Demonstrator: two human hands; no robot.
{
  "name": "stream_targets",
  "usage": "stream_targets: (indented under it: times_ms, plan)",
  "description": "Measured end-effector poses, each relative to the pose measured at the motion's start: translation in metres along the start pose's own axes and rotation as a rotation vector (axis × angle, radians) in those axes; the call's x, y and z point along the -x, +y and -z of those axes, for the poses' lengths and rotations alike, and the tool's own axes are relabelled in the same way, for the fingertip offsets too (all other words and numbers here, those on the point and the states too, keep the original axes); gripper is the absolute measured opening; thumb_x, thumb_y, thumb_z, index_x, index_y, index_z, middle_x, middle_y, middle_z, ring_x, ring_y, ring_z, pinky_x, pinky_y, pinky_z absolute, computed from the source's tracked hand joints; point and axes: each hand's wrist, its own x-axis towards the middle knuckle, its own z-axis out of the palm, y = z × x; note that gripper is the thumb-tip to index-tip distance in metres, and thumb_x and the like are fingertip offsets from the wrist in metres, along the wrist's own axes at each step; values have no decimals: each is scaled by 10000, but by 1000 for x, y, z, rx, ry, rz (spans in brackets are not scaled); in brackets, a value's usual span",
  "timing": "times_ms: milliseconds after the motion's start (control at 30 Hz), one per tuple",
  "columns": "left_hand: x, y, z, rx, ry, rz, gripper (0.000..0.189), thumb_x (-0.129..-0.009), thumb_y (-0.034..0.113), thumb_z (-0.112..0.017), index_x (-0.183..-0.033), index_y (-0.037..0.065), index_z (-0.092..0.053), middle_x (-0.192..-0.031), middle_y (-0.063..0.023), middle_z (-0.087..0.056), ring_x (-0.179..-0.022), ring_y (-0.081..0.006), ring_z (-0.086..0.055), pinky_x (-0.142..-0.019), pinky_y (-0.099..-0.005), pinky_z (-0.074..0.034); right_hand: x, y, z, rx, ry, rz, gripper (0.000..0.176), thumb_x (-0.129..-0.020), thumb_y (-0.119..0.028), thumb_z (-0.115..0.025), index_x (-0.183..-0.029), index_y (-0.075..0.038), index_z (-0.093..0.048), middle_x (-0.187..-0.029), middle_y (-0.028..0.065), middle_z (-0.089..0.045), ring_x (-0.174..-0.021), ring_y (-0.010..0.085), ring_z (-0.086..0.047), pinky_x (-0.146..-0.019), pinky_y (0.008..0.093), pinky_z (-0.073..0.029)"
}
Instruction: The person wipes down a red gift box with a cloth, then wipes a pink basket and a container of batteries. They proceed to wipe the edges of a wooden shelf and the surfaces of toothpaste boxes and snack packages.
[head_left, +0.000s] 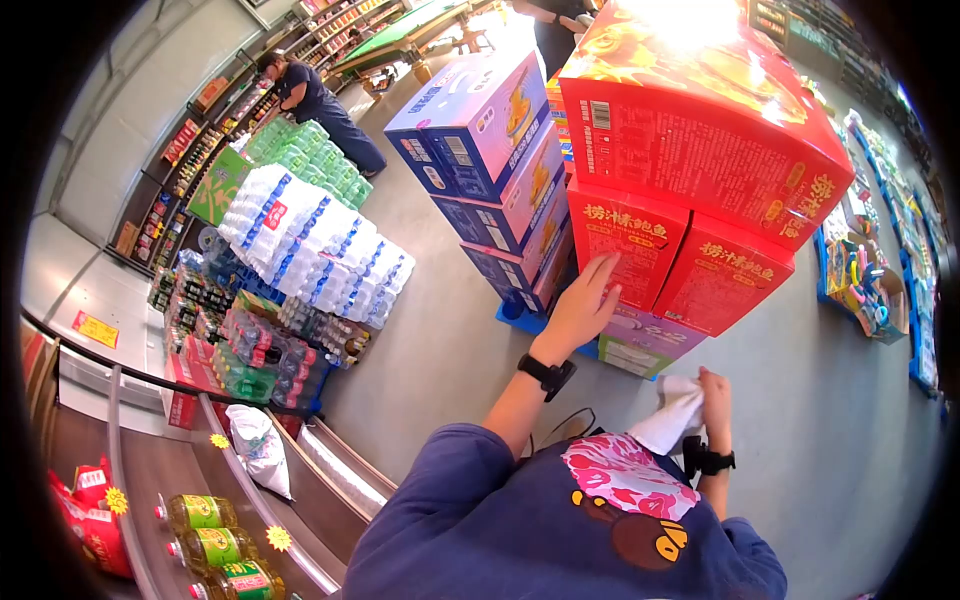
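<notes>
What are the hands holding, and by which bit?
The right hand holds a white cloth by its right edge. The left hand grips nothing; its fingers rest against a red cardboard box.

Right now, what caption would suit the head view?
Left hand against stacked red cartons, right hand gripping a white cloth, shop floor beyond.

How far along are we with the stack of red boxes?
Looks done: the large red box sits atop two smaller red boxes. In hand: the left hand is against one smaller box; the right hand holds a white cloth. What's left I can't tell: the cloth is off the red boxes, and their faces show no clear sign of work remaining.
</notes>
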Motion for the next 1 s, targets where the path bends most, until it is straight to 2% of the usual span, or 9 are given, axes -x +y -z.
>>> stream_targets:
  times_ms: [67,133,233,333,367,433,633,867,1000]
  plan:
    - [-21,23,7,-22,18,-22,449,-885,117,-554,-1310,-5,-475,-1261,-224,-490,-1143,-378,-528,-950,-401,-452,15,-27,11,-141,104,12,378,-963,-240,-536,-615,-99,-491,-634,-83,-440,-596,26,-370,-505,245,-276]
    - [-40,36,6,-278,195,-310,444,-873,70,-583,-1300,0,-486,-1203,-199,-507,-1061,-338,-566,-899,-363,-473,19,-30,31,-164,146,42,376,-967,-240,-530,-621,-105,-477,-640,-81,-442,-600,24,-370,-506,242,-275]
    - [-53,41,2,-304,357,-314,421,-842,18,-589,-1255,-11,-510,-1204,-200,-508,-1038,-320,-588,-893,-348,-490,32,-53,47,-149,202,77,376,-982,-243,-506,-651,-66,-472,-656,-79,-442,-610,28,-372,-511,241,-285]
    - [-52,25,-4,-56,400,-188,364,-846,-33,-567,-1207,-30,-525,-1189,-171,-532,-1037,-266,-604,-917,-335,-497,52,-74,52,119,231,118,371,-985,-237,-499,-709,11,-499,-625,-66,-413,-605,44,-363,-514,253,-301]
    - [-50,27,-3,395,428,45,316,-838,-42,-556,-1153,-45,-535,-1139,-165,-548,-1062,-254,-595,-935,-330,-491,65,-73,59,134,249,82,371,-985,-237,-499,-709,11,-499,-625,-66,-413,-605,44,-363,-514,253,-301]
    - [-51,14,-4,528,432,27,302,-865,-40,-534,-1165,-59,-527,-1152,-140,-559,-1031,-206,-609,-934,-305,-501,67,-80,56,190,246,168,353,-971,-210,-525,-687,-2,-483,-612,-50,-402,-600,49,-359,-505,262,-296]
    - [-50,26,-3,1020,448,212,305,-922,30,-490,-1211,-71,-504,-1150,-149,-564,-1054,-234,-605,-944,-330,-497,76,-74,44,354,257,115,370,-957,-193,-552,-683,0,-397,-595,-5,-303,-589,73,-294,-488,289,-266]
    - [-52,25,-11,1043,426,187,336,-876,-5,-485,-1207,-48,-517,-1098,-127,-564,-1005,-213,-613,-867,-318,-510,72,-82,29,312,189,125,379,-948,-179,-560,-665,24,-410,-561,16,-331,-555,81,-307,-471,298,-270]
    - [-52,8,-2,829,240,191,312,-884,1,-491,-1193,-29,-522,-1051,-95,-561,-959,-195,-623,-828,-305,-514,68,-88,19,377,139,172,367,-932,-158,-580,-662,40,-429,-552,47,-343,-541,96,-312,-469,310,-279]
